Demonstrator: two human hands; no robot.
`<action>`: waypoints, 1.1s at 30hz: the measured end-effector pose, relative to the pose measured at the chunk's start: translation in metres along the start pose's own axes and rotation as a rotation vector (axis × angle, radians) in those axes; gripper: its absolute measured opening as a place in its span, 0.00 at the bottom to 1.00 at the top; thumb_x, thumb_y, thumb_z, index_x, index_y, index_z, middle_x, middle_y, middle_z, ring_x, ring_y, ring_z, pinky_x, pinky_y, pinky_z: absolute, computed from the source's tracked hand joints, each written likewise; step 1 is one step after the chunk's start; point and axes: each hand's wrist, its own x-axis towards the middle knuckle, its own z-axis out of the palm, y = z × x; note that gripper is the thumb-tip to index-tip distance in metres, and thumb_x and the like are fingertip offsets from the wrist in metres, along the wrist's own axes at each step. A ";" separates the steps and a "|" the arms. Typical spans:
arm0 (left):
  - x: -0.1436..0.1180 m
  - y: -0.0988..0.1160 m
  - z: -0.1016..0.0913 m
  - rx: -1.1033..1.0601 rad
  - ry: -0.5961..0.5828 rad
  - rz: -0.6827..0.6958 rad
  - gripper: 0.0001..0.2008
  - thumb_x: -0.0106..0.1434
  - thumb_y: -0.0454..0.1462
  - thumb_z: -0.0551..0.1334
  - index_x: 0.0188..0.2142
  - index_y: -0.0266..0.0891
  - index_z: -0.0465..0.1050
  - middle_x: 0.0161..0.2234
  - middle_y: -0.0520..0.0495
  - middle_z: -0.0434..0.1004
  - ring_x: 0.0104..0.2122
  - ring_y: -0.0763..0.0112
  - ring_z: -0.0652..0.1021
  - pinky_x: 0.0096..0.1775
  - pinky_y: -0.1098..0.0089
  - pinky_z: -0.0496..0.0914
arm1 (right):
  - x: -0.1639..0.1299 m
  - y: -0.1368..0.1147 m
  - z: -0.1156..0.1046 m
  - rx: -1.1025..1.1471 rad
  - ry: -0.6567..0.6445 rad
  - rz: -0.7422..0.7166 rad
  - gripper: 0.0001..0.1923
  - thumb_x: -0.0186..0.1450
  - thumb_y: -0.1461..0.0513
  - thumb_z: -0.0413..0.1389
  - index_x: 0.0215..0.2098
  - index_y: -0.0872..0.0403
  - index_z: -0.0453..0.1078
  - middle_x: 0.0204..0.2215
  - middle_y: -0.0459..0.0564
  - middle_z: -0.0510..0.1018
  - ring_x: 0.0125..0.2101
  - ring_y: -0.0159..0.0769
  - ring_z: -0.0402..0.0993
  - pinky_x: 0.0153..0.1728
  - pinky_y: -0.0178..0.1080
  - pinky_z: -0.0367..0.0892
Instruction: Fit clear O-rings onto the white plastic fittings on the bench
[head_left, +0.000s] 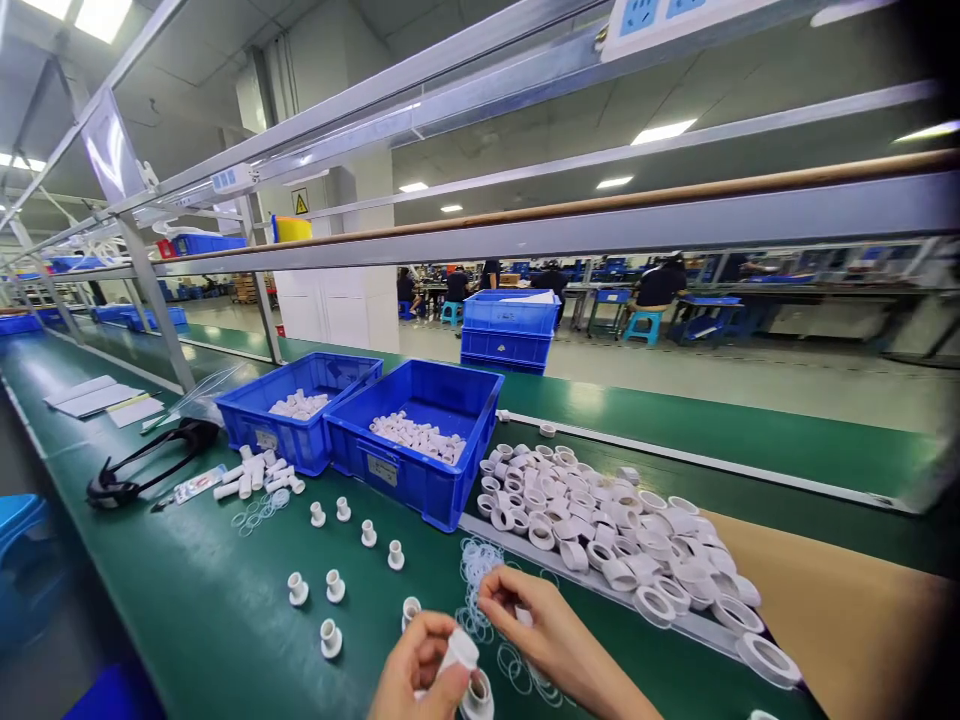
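Observation:
My left hand [412, 668] is closed around a white plastic fitting [461, 650], held tilted at the fingertips. Just below it, a flanged white fitting [480, 698] stands on the green table and is partly covered. My right hand [551, 632] has its thumb and fingers pinched together at the edge of a pile of thin clear rings [478, 562]. A bit of white shows inside its curled fingers, but its kind is hidden. To the left, several flanged fittings [331, 638] stand upright, spaced apart.
A heap of wide white rings [585, 510] lies right of my hands, beside brown cardboard [847, 590]. Two blue bins [442, 495] hold small white pieces. White tubes [251, 475] and a black strapped item [150, 465] lie left. A metal shelf frame [525, 235] spans above.

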 end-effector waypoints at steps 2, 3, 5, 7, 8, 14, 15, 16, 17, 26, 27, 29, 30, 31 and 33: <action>0.000 0.005 0.000 0.077 -0.024 -0.002 0.37 0.52 0.58 0.67 0.53 0.42 0.62 0.35 0.49 0.73 0.19 0.82 0.65 0.18 0.80 0.57 | -0.003 -0.007 -0.001 0.043 -0.043 0.000 0.12 0.68 0.55 0.50 0.30 0.52 0.66 0.28 0.43 0.72 0.29 0.32 0.65 0.32 0.32 0.60; 0.000 0.006 0.000 0.094 -0.032 0.005 0.38 0.53 0.55 0.67 0.57 0.42 0.59 0.35 0.50 0.73 0.19 0.82 0.65 0.18 0.80 0.58 | -0.005 -0.010 -0.001 0.053 -0.064 0.004 0.13 0.68 0.54 0.50 0.30 0.52 0.66 0.28 0.43 0.71 0.29 0.32 0.65 0.31 0.32 0.60; 0.000 0.005 0.000 0.120 -0.038 0.019 0.38 0.53 0.51 0.68 0.59 0.42 0.59 0.34 0.50 0.71 0.21 0.80 0.67 0.18 0.80 0.61 | -0.008 -0.017 -0.002 0.059 -0.102 0.010 0.14 0.69 0.53 0.50 0.31 0.52 0.67 0.28 0.43 0.71 0.29 0.32 0.64 0.30 0.32 0.59; 0.000 0.003 -0.001 0.167 -0.028 0.044 0.32 0.53 0.48 0.68 0.55 0.38 0.65 0.34 0.48 0.71 0.25 0.75 0.69 0.19 0.80 0.62 | -0.011 -0.023 -0.003 0.053 -0.136 0.007 0.15 0.69 0.52 0.49 0.30 0.51 0.67 0.27 0.43 0.71 0.29 0.32 0.64 0.30 0.33 0.58; 0.000 0.002 -0.001 0.200 -0.016 0.068 0.29 0.54 0.46 0.68 0.52 0.37 0.68 0.33 0.48 0.71 0.27 0.74 0.70 0.19 0.80 0.61 | -0.013 -0.026 -0.004 0.044 -0.155 0.000 0.15 0.69 0.51 0.49 0.30 0.51 0.66 0.27 0.43 0.71 0.29 0.32 0.64 0.30 0.33 0.57; -0.003 0.010 0.000 0.153 0.065 0.126 0.26 0.56 0.51 0.66 0.47 0.36 0.71 0.31 0.47 0.73 0.23 0.77 0.69 0.18 0.81 0.59 | -0.018 -0.033 -0.006 -0.058 -0.261 -0.038 0.17 0.70 0.49 0.47 0.31 0.50 0.66 0.28 0.43 0.72 0.29 0.32 0.64 0.30 0.34 0.55; -0.004 0.012 0.001 0.093 0.061 0.101 0.28 0.56 0.54 0.66 0.47 0.36 0.70 0.31 0.48 0.73 0.20 0.79 0.67 0.16 0.81 0.58 | -0.017 -0.032 -0.005 -0.070 -0.261 -0.031 0.17 0.70 0.49 0.46 0.31 0.50 0.66 0.28 0.43 0.72 0.29 0.32 0.64 0.30 0.34 0.55; -0.004 0.013 0.002 0.035 0.054 0.076 0.30 0.55 0.55 0.65 0.47 0.36 0.68 0.31 0.49 0.73 0.17 0.81 0.65 0.15 0.80 0.57 | -0.017 -0.030 -0.005 -0.079 -0.256 -0.020 0.18 0.70 0.48 0.47 0.31 0.50 0.66 0.28 0.43 0.72 0.29 0.33 0.63 0.29 0.34 0.54; -0.004 0.013 0.004 -0.016 0.045 0.050 0.30 0.55 0.57 0.65 0.46 0.36 0.67 0.31 0.49 0.73 0.14 0.83 0.63 0.14 0.79 0.56 | -0.016 -0.027 -0.005 -0.085 -0.249 -0.009 0.18 0.70 0.48 0.47 0.31 0.50 0.66 0.28 0.43 0.72 0.28 0.33 0.63 0.29 0.34 0.54; 0.008 0.000 -0.002 -0.138 -0.158 0.073 0.32 0.52 0.60 0.66 0.40 0.37 0.62 0.26 0.52 0.71 0.15 0.85 0.64 0.19 0.80 0.56 | -0.014 -0.023 -0.007 0.135 -0.254 0.068 0.15 0.67 0.47 0.53 0.35 0.50 0.65 0.31 0.44 0.71 0.31 0.34 0.64 0.31 0.34 0.57; 0.009 -0.001 -0.003 -0.151 -0.173 0.077 0.32 0.52 0.60 0.67 0.40 0.37 0.61 0.26 0.52 0.71 0.16 0.85 0.65 0.19 0.80 0.56 | -0.014 -0.026 -0.007 0.162 -0.268 0.069 0.15 0.67 0.47 0.53 0.39 0.49 0.66 0.34 0.44 0.72 0.33 0.34 0.65 0.33 0.34 0.58; 0.010 -0.004 -0.004 -0.174 -0.181 0.089 0.31 0.52 0.60 0.67 0.38 0.38 0.60 0.26 0.53 0.70 0.16 0.84 0.65 0.19 0.80 0.55 | -0.016 -0.032 -0.007 0.159 -0.287 0.051 0.15 0.67 0.47 0.53 0.44 0.46 0.68 0.39 0.45 0.72 0.37 0.36 0.66 0.37 0.35 0.59; 0.010 -0.005 -0.003 -0.185 -0.174 0.096 0.31 0.52 0.59 0.67 0.38 0.39 0.60 0.26 0.53 0.70 0.16 0.84 0.64 0.19 0.80 0.54 | -0.016 -0.034 -0.007 0.139 -0.284 0.041 0.15 0.67 0.47 0.52 0.45 0.45 0.69 0.40 0.45 0.73 0.38 0.37 0.66 0.38 0.35 0.58; 0.010 -0.005 -0.002 -0.197 -0.165 0.106 0.31 0.52 0.59 0.67 0.38 0.39 0.59 0.26 0.53 0.70 0.15 0.85 0.64 0.19 0.80 0.54 | -0.016 -0.035 -0.008 0.121 -0.277 0.036 0.15 0.67 0.46 0.52 0.44 0.45 0.69 0.39 0.44 0.73 0.38 0.37 0.66 0.38 0.35 0.58; 0.010 -0.007 0.000 -0.223 -0.151 0.129 0.31 0.52 0.59 0.68 0.39 0.39 0.60 0.29 0.52 0.72 0.15 0.86 0.63 0.18 0.79 0.52 | -0.015 -0.036 -0.008 0.114 -0.252 0.033 0.15 0.67 0.46 0.52 0.42 0.46 0.70 0.38 0.44 0.73 0.36 0.36 0.65 0.37 0.35 0.58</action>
